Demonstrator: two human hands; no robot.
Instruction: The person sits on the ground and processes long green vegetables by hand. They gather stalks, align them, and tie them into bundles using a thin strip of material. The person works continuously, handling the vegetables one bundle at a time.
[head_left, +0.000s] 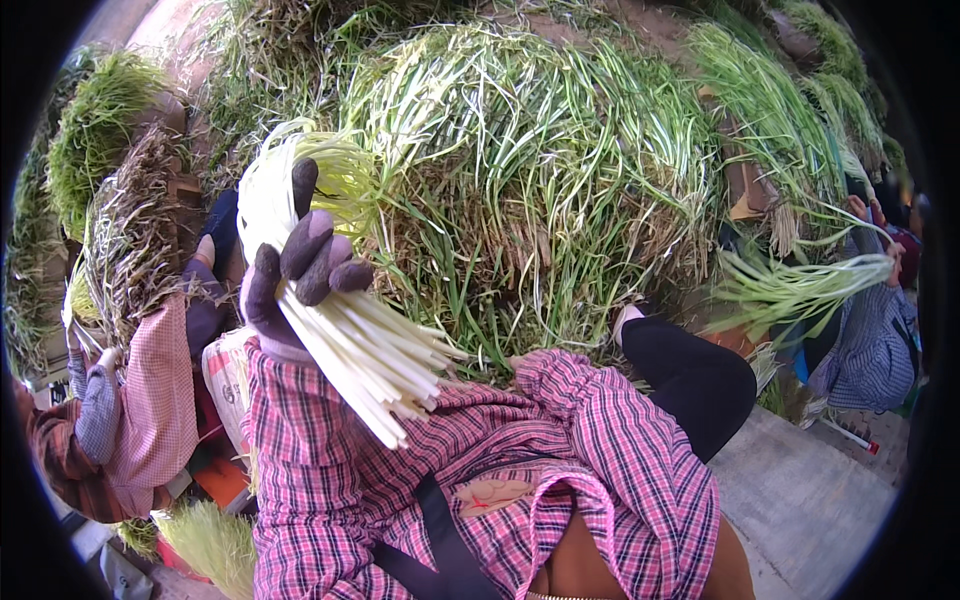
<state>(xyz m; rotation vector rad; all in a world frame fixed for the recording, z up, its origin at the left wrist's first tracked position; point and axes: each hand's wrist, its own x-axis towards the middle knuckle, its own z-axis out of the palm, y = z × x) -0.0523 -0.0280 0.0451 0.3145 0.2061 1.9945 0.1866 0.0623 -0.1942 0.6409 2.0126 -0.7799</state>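
Observation:
My left hand (307, 262), in a dark purple glove, is raised on the left and closed around a bunch of long pale stalks (367, 360). Their even ends point down to the right, and their thin yellow-green tops (341, 172) droop over behind the fingers. Of my right hand (517, 361) only a little shows at the checked sleeve's cuff, low at the near edge of the greens; its fingers are hidden. A large heap of long green stalks with white parts (517, 127) lies before me, with brown, dry matter among its lower stems.
At the left, a person (97, 420) handles pale stalks beside a brownish heap (127, 240). Another person (874, 345) at the right holds a green bunch (810, 289). More green heaps (772, 127) lie at the right. A printed sack (225, 382) stands by my left sleeve.

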